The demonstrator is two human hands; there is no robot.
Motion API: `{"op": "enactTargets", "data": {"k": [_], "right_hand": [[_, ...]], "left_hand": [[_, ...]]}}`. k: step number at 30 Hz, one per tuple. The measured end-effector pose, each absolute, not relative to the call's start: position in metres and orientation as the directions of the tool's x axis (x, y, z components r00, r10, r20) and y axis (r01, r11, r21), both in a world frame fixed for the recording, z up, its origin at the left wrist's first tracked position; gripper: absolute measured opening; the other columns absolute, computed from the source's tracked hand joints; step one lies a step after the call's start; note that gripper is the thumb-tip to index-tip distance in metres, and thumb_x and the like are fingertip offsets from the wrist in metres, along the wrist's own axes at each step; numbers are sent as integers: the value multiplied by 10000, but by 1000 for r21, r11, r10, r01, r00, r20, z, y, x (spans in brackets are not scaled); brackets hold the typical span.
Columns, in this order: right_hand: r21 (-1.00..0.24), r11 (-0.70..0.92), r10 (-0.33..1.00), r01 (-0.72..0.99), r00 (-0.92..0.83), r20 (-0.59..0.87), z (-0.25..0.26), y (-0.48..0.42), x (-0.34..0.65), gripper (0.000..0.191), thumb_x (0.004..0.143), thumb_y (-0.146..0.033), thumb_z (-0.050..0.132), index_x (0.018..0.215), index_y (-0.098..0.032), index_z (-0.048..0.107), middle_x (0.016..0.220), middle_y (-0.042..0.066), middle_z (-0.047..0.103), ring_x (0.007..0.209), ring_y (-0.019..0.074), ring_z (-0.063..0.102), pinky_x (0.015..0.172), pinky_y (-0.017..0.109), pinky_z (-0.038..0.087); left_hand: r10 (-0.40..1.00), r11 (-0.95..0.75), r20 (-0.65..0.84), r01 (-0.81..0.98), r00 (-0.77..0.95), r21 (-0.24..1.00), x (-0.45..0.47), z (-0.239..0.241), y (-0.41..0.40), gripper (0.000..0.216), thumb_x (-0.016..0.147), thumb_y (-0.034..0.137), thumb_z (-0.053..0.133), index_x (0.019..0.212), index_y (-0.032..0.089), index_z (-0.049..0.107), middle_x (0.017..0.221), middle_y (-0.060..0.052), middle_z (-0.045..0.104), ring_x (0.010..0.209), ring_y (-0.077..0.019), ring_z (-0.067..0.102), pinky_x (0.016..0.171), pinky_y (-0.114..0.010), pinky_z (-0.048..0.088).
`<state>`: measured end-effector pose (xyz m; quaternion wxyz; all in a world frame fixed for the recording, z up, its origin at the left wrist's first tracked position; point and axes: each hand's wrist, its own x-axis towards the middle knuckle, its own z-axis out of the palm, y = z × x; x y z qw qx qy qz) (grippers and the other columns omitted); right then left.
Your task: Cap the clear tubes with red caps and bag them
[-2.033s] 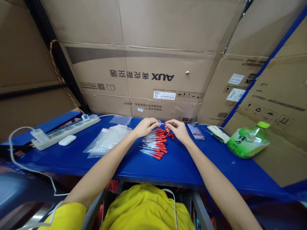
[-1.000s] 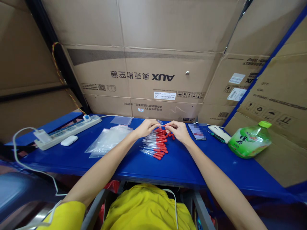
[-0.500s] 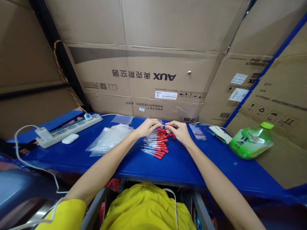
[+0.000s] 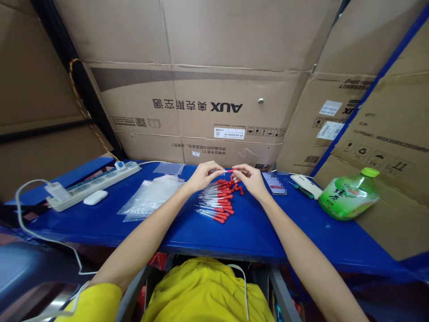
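Observation:
My left hand (image 4: 204,175) and my right hand (image 4: 250,180) meet above the far side of the table, fingertips pinched toward each other. Between them lies a dropper (image 4: 229,171), its clear tube at my left fingers and its red rubber bulb at my right fingers. Just below is a pile of droppers (image 4: 223,197), clear thin tubes pointing left and red bulbs right. Loose red bulbs (image 4: 239,189) lie under my right hand, partly hidden by it. Clear plastic bags (image 4: 150,197) are stacked left of the pile, beside my left forearm.
On the left are a power strip (image 4: 97,183) with plugs and a white case (image 4: 95,197). A phone (image 4: 275,183), a white-and-green device (image 4: 305,185) and a green drink bottle (image 4: 348,197) stand on the right. Cardboard (image 4: 214,85) walls the blue table (image 4: 261,232) at the back.
The red bulb between my fingers shows more clearly now, and my hands sit slightly farther apart. More loose red bulbs are visible under my right hand. The view has shifted slightly.

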<state>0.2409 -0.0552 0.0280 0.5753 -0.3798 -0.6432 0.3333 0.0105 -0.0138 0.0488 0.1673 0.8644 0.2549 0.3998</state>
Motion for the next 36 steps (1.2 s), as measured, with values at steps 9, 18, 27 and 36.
{"op": "enactTargets", "data": {"k": [9,18,27,36], "right_hand": [[-884,467,883,33,-73,464,25,-55,241,396,716,-507,874,922,-196,740,795,51,777,724,214,743,761,358,621],[-865,485,867,131,-201,456,29,-60,245,353,777,-510,825,886,-186,736,771,61,781,682,210,744,682,330,605],[-859,486,862,160,-248,442,30,-63,242,368,778,-535,811,867,-186,741,733,45,763,668,201,731,667,323,606],[-865,485,866,128,-207,455,31,-64,240,359,772,-528,820,864,-191,733,739,52,774,659,213,738,654,329,603]], "left_hand": [[560,-818,594,268,578,509,11,44,-11,377,1013,460,575,1035,147,785,902,-69,728,721,-132,578,690,-254,413],[529,-828,556,247,641,503,7,48,-13,429,1011,496,566,1030,144,809,835,-70,682,755,-153,601,737,-275,442],[510,-834,535,233,674,501,5,48,-12,414,1010,492,570,1043,162,817,842,-64,672,746,-143,596,730,-262,437],[526,-821,541,225,656,525,3,50,-12,421,1006,499,574,1029,155,816,847,-67,681,754,-148,605,717,-264,443]]}}
